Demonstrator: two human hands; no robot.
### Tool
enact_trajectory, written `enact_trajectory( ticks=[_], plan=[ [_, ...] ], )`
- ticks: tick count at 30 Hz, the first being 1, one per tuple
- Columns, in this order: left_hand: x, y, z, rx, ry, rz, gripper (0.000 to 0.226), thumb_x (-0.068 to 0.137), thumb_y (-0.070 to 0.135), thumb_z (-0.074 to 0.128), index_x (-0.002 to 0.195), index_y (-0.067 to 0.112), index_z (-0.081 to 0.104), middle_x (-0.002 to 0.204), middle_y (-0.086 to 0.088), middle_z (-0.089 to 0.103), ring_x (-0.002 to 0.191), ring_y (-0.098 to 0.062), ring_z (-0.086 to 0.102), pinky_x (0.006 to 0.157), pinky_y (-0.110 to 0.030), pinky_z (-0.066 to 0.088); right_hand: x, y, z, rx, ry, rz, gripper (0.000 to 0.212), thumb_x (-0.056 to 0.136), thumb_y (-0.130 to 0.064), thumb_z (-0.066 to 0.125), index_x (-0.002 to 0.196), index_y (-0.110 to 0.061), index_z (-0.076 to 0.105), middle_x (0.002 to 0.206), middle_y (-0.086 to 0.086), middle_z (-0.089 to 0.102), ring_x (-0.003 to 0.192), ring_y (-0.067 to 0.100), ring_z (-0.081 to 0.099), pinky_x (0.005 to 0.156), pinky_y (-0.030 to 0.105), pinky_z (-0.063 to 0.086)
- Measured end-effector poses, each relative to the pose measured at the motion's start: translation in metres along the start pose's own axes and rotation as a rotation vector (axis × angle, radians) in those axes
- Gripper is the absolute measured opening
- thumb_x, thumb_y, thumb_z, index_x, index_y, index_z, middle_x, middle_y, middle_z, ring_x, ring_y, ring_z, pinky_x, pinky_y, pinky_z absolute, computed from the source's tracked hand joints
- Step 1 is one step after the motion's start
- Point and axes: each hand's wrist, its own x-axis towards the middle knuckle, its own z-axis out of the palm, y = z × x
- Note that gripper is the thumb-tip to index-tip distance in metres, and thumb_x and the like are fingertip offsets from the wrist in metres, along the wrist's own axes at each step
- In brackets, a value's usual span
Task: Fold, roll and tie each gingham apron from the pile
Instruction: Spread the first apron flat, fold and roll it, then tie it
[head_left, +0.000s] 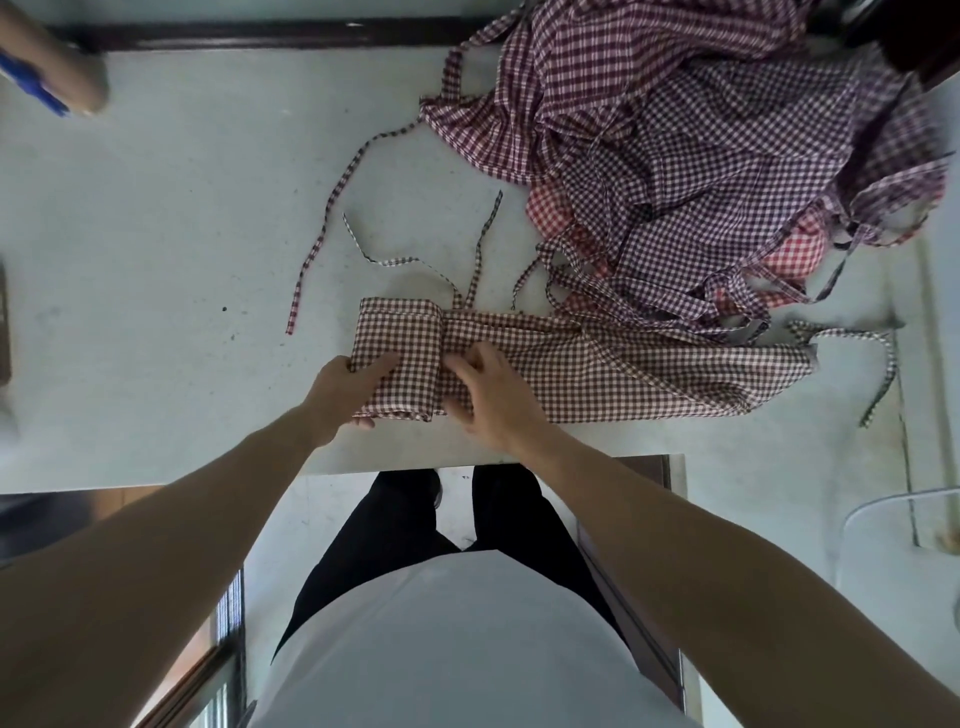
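Note:
A brown-and-white gingham apron (623, 374) lies folded into a long strip near the table's front edge, its left end turned into a flat roll (400, 343). My left hand (348, 389) grips the roll's near left corner, thumb under the edge and fingers on top. My right hand (488, 395) lies on the strip just right of the roll, fingers spread and pressing the cloth. The apron's ties (395, 260) trail away from the roll toward the table's middle. The pile of gingham aprons (701, 130), purple, maroon and red, is heaped at the far right.
The white table (156, 260) reaches left and back; its front edge runs just below my hands. A long maroon tie (332, 202) from the pile crosses the middle. Another person's arm with a blue object (47, 67) is at the far left corner.

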Motion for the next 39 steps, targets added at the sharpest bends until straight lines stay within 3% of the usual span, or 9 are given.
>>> enact_trajectory(
  ticks=[3, 8, 14, 18, 25, 29, 32, 36, 39],
  plan=[
    [-0.007, 0.0, -0.006, -0.129, -0.102, 0.002, 0.086, 0.071, 0.058, 0.079, 0.133, 0.008, 0.047, 0.121, -0.007, 0.064, 0.102, -0.027, 0.066, 0.063, -0.036, 0.059, 0.011, -0.008, 0.009, -0.143, -0.101, 0.096, 0.084, 0.083, -0.061, 0.066, 0.151, -0.029, 0.03, 0.139, 0.011, 0.029, 0.129, 0.03, 0.031, 0.104, 0.053, 0.041],
    [-0.012, -0.008, -0.013, -0.189, -0.228, 0.048, 0.114, 0.037, 0.06, 0.093, 0.131, 0.011, 0.051, 0.124, -0.005, 0.066, 0.108, -0.025, 0.067, 0.08, -0.044, 0.06, 0.027, -0.013, 0.008, -0.132, -0.15, 0.202, 0.107, 0.072, -0.067, 0.073, 0.154, -0.033, 0.014, 0.141, 0.013, 0.023, 0.131, 0.034, 0.026, 0.103, 0.057, 0.042],
    [-0.015, -0.006, 0.0, 0.059, -0.121, 0.135, 0.055, 0.075, 0.035, 0.082, 0.115, 0.007, 0.059, 0.1, -0.008, 0.073, 0.079, -0.022, 0.074, 0.062, -0.033, 0.06, 0.044, -0.001, -0.009, -0.122, -0.306, 0.157, 0.125, 0.065, -0.06, 0.084, 0.157, -0.029, 0.006, 0.147, 0.015, 0.018, 0.139, 0.035, 0.02, 0.11, 0.055, 0.04],
    [-0.016, 0.001, 0.002, 0.194, -0.01, 0.187, 0.046, 0.08, 0.036, 0.079, 0.107, 0.004, 0.062, 0.088, -0.008, 0.074, 0.065, -0.02, 0.074, 0.055, -0.029, 0.059, 0.051, 0.001, -0.02, -0.095, -0.372, 0.117, 0.134, 0.057, -0.06, 0.088, 0.158, -0.027, 0.007, 0.157, 0.017, 0.011, 0.147, 0.037, 0.015, 0.119, 0.055, 0.027],
    [-0.01, 0.008, 0.012, 0.549, 0.221, 0.292, 0.047, 0.081, 0.04, 0.075, 0.105, 0.003, 0.06, 0.089, -0.007, 0.069, 0.072, -0.022, 0.069, 0.056, -0.025, 0.048, 0.049, 0.012, -0.034, 0.213, -0.372, 0.178, 0.12, 0.075, -0.041, 0.085, 0.159, -0.028, 0.0, 0.164, 0.013, 0.006, 0.152, 0.032, 0.008, 0.123, 0.045, 0.013],
    [-0.014, 0.026, 0.011, 0.686, 0.283, 0.344, 0.041, 0.082, 0.039, 0.073, 0.101, 0.005, 0.059, 0.084, -0.003, 0.062, 0.077, -0.024, 0.061, 0.056, -0.026, 0.041, 0.05, 0.013, -0.029, 0.362, -0.306, 0.226, 0.11, 0.082, -0.058, 0.072, 0.156, -0.042, -0.008, 0.165, 0.013, 0.01, 0.151, 0.035, 0.014, 0.122, 0.053, 0.02],
    [-0.028, 0.039, 0.028, 0.72, 0.352, 0.37, 0.03, 0.086, 0.03, 0.068, 0.101, 0.008, 0.052, 0.081, -0.003, 0.057, 0.072, -0.025, 0.057, 0.055, -0.027, 0.039, 0.056, 0.007, -0.02, 0.508, -0.188, 0.306, 0.101, 0.087, -0.058, 0.063, 0.158, -0.024, 0.0, 0.163, 0.011, 0.019, 0.149, 0.033, 0.022, 0.121, 0.052, 0.023],
    [-0.049, 0.049, 0.06, 0.823, 0.342, 0.411, 0.025, 0.09, 0.023, 0.059, 0.099, 0.014, 0.037, 0.079, -0.003, 0.053, 0.069, -0.026, 0.054, 0.057, -0.034, 0.044, 0.06, 0.006, -0.019, 0.586, -0.15, 0.392, 0.075, 0.089, -0.032, 0.065, 0.141, -0.011, 0.015, 0.125, 0.014, 0.055, 0.113, 0.031, 0.057, 0.098, 0.048, 0.051],
    [-0.054, 0.054, 0.07, 0.864, 0.303, 0.408, 0.026, 0.092, 0.024, 0.058, 0.099, 0.015, 0.035, 0.079, -0.002, 0.051, 0.072, -0.025, 0.053, 0.061, -0.036, 0.045, 0.059, 0.007, -0.017, 0.574, -0.089, 0.394, 0.062, 0.091, -0.02, 0.065, 0.128, -0.005, 0.018, 0.106, 0.013, 0.059, 0.096, 0.026, 0.061, 0.08, 0.04, 0.056]
  ],
)
